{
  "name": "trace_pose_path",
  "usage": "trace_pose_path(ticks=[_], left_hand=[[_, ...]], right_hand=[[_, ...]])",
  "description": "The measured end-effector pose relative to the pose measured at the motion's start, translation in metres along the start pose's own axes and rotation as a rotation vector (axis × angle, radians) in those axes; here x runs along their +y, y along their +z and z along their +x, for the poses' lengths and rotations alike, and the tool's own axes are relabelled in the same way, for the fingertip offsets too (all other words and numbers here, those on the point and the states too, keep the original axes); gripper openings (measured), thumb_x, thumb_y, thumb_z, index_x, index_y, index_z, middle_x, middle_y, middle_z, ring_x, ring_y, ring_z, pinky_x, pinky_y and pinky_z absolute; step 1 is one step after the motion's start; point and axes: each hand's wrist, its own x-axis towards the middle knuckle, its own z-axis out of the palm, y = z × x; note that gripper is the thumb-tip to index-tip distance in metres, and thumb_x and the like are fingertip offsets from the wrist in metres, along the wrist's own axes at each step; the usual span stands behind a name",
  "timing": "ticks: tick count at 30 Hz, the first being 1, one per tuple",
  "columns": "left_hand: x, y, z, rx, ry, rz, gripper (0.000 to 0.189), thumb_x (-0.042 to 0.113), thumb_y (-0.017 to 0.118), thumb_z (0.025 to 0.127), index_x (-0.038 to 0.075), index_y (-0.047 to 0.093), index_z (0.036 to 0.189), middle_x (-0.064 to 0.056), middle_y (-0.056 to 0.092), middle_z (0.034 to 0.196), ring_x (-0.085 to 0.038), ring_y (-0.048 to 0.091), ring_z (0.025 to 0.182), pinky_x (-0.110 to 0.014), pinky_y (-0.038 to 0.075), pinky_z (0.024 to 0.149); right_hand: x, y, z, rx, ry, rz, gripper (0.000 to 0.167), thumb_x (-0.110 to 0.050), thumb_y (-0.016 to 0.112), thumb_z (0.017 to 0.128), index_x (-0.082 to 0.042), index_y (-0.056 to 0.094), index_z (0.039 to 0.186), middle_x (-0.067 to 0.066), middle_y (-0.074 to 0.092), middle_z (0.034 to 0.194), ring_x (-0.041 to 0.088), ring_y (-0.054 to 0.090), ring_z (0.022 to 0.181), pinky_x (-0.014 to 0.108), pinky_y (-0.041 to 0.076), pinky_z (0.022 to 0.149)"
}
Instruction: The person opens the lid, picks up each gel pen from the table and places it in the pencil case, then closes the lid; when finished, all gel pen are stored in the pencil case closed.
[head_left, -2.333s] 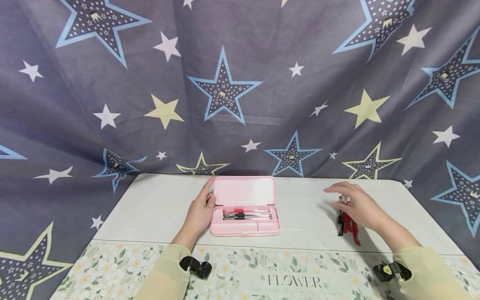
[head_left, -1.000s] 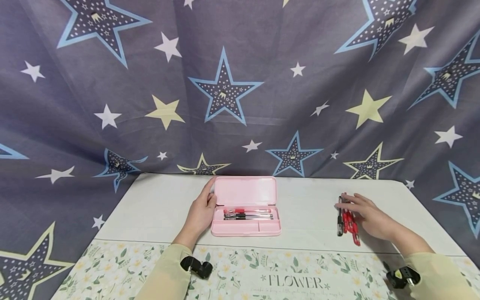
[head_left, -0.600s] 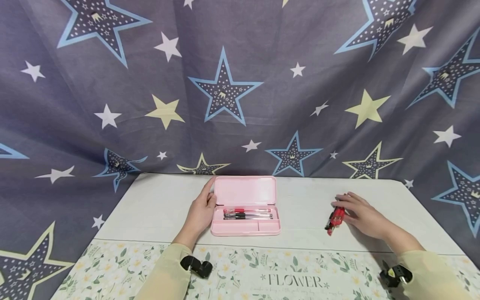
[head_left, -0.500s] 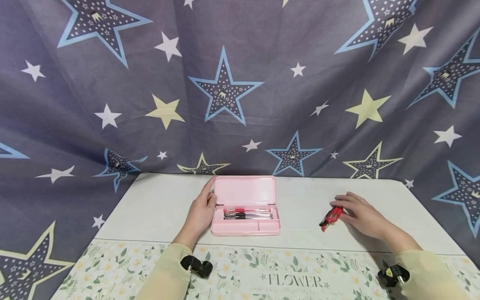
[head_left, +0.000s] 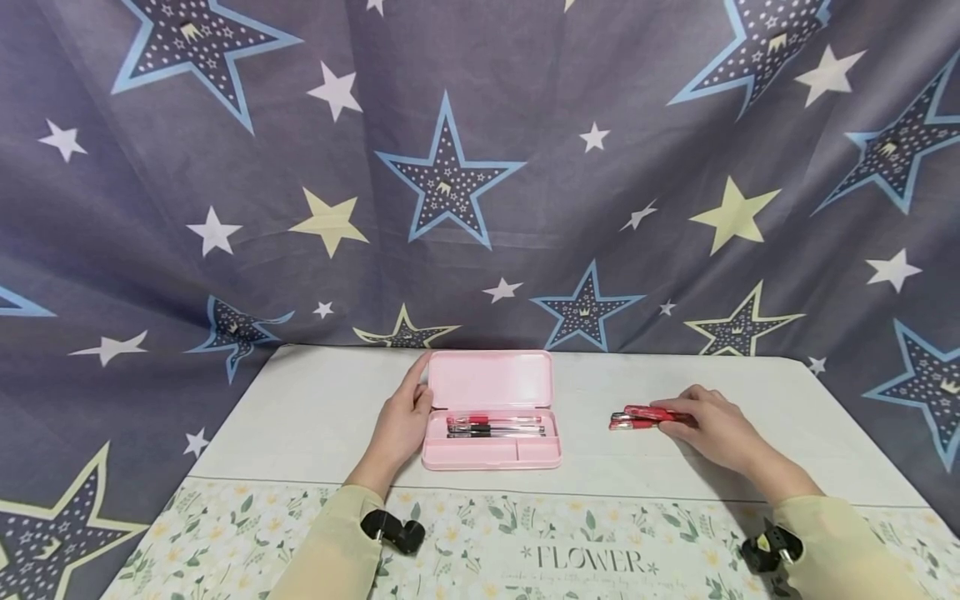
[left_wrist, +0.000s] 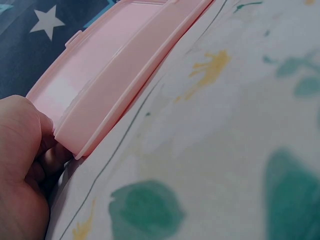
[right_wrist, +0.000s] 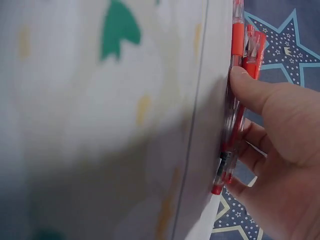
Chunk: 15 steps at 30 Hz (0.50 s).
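A pink pencil case lies with its lid raised at the middle of the table, its long compartment holding red and black pens. My left hand grips its left side, the index finger along the lid's edge; the left wrist view has the thumb at the case's corner and the other fingers partly hidden. To the right of the case, my right hand pinches a bundle of gel pens, mostly red, their ends pointing toward the case. In the right wrist view the thumb presses across these pens.
A white table surface lies under the case, with a flower-printed cloth along the near side. Behind the table hangs a grey curtain with stars. Wrist cameras sit on both sleeves.
My right hand has taken the pens from the table, turned them from pointing toward me to pointing left, and moved slightly left. The left hand and case have stayed put.
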Motion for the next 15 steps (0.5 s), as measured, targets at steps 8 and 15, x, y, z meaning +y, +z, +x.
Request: trace_pose_path(ticks=[8, 15], left_hand=[[-0.001, 0.001, -0.001, 0.001, 0.013, 0.002, 0.064, 0.012, 0.052, 0.116, 0.031, 0.036, 0.175, -0.002, 0.054, 0.086, -0.021, 0.05, 0.075, -0.043, 0.042, 0.082], [0.0, 0.0, -0.001, 0.001, 0.006, 0.002, 0.064, 0.012, 0.052, 0.116, 0.032, 0.035, 0.175, -0.002, 0.056, 0.088, -0.022, 0.052, 0.079, -0.044, 0.043, 0.084]], right_hand=[[0.01, -0.003, -0.004, -0.001, 0.028, 0.065, 0.05, -0.027, 0.088, 0.097, -0.004, 0.074, 0.139, 0.015, 0.07, 0.119, 0.04, 0.066, 0.107, 0.064, 0.053, 0.089], [0.019, -0.009, -0.009, 0.0, 0.082, 0.162, 0.03, -0.016, 0.091, 0.093, -0.004, 0.07, 0.11, 0.007, 0.071, 0.103, 0.027, 0.065, 0.093, 0.051, 0.053, 0.083]])
